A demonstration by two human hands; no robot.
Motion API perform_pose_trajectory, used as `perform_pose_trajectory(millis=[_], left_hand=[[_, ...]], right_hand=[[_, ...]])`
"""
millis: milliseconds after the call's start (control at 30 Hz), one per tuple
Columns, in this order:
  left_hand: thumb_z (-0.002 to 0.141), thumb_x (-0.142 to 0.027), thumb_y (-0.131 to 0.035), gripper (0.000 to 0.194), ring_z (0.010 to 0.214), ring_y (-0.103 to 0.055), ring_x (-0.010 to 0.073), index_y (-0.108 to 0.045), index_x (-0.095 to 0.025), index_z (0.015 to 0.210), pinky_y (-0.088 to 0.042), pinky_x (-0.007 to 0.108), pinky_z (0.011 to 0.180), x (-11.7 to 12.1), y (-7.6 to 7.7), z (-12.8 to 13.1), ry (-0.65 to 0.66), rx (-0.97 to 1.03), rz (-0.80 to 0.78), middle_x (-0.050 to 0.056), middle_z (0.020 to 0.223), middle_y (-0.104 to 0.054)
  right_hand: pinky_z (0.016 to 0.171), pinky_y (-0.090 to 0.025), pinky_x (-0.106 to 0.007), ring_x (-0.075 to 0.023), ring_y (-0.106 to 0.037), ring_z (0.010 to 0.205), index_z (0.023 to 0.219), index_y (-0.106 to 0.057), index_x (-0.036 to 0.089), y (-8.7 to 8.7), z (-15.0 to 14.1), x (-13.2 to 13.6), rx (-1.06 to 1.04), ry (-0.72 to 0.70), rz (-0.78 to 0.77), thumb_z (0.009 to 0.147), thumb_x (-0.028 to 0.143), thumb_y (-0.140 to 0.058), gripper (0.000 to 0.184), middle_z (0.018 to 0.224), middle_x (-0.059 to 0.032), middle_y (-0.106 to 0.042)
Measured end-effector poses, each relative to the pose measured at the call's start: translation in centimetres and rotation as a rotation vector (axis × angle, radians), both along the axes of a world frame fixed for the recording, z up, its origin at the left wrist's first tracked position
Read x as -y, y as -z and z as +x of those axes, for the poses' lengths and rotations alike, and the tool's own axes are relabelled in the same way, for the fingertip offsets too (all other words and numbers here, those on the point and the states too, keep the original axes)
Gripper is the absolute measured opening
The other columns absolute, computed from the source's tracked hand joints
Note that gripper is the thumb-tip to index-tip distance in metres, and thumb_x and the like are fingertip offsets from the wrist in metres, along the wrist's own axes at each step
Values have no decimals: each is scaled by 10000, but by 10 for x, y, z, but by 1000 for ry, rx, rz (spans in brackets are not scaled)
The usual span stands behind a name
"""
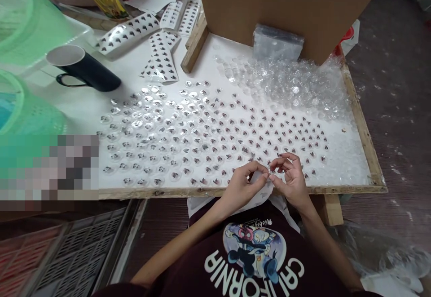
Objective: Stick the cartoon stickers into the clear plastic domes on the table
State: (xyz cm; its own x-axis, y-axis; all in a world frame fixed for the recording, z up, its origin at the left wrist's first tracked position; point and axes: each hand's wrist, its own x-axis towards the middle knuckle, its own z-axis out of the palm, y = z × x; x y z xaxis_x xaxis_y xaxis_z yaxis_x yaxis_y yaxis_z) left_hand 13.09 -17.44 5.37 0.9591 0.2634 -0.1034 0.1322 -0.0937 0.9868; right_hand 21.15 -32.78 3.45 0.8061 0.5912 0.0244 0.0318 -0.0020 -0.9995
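Note:
At the table's front edge my left hand point(247, 181) and my right hand point(292, 181) meet, each with thumb and forefinger pinched. Between their fingertips is a small clear piece point(270, 172), too small to make out fully. The other fingers of my right hand are loosely curled. A white sheet point(263, 194) hangs below my left hand, partly covered by it. Beyond my hands, many clear round discs bearing small dark printed stickers point(222, 148) lie spread over the white tabletop. Plain clear discs point(289, 83) are heaped at the back right.
Sticker sheets point(163, 56) lie at the back, near a wooden block point(195, 47). A dark mug point(89, 70) and green baskets point(32, 104) stand at left. A cardboard box point(286, 7) rises behind the plastic-wrapped pack point(278, 43). A wooden rim point(363, 130) borders the table.

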Motion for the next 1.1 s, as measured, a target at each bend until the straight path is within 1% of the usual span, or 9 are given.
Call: perform_pose_trajectory(millis=[233,367,500,633,800,967,1100], left_hand=[[856,-278,-594,141,794,-635,181,-658,-160,811,-474,265,730,-1,0,-1,3,-11,-12,32,825,-707],[862,-289,-598,156,781,-633,180,-664,-160,804,-476,268,722,-1,0,-1,4,-13,-7,33,818,-710],[859,-302,-600,169,778,-634,182,-665,-156,804,-476,270,720,-1,0,-1,17,-20,-29,38,815,-708],[857,-289,-598,161,763,-632,174,-667,-154,803,-474,264,710,-1,1,-1,13,-24,-52,33,807,-705],[851,-297,-594,169,745,-617,166,-655,-151,793,-469,263,706,-1,3,-1,19,-24,-90,27,788,-687],[824,-262,-568,134,755,-612,164,-634,-159,770,-472,263,732,-1,1,0,12,-6,-71,19,781,-680],[798,-246,-554,116,719,-590,152,-624,-159,765,-460,249,693,-1,3,0,2,-15,-69,9,755,-656]], right_hand=[[843,-435,-369,-196,-610,933,1213,-412,294,1,0,-1,-1,-32,23,846,316,-723,481,1012,-23,-658],[850,-446,-377,-201,-619,927,1199,-416,292,3,1,0,-43,-45,24,842,354,-734,482,1004,-27,-674],[887,-459,-386,-206,-626,965,1205,-413,298,4,2,0,-86,-60,36,832,377,-745,506,1011,-29,-679],[880,-469,-380,-205,-633,955,1203,-414,303,6,3,0,-107,-69,41,825,382,-756,516,1015,-28,-681],[881,-466,-369,-198,-636,959,1211,-411,303,6,3,0,-118,-88,62,832,349,-753,513,1017,-25,-687],[865,-455,-358,-195,-636,966,1200,-415,301,5,2,-1,-117,-81,62,826,319,-756,506,1028,-26,-702],[853,-445,-348,-186,-633,968,1199,-413,299,5,0,-4,-122,-95,65,838,292,-741,488,1046,-30,-710]])
